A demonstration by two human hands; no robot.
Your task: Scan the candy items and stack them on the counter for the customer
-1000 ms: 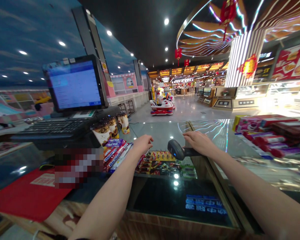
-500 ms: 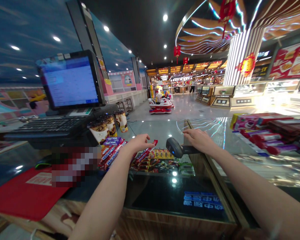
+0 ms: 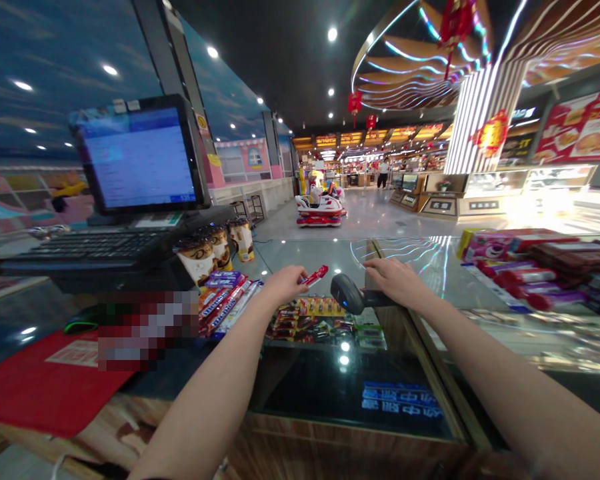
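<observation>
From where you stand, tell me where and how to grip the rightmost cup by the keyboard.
The left hand should probably take the rightmost cup around its wall, below the dark lid, from the right: the other cups crowd its left, and it narrows downward. That hand's red packet would need putting down first.

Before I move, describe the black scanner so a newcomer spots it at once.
Right of the lit monitor is a glass-topped counter. Over it, between the left hand and the right hand, is the scanner. Its dark, rounded head with a small blue light stands out from the colourful packets nearby.
</observation>
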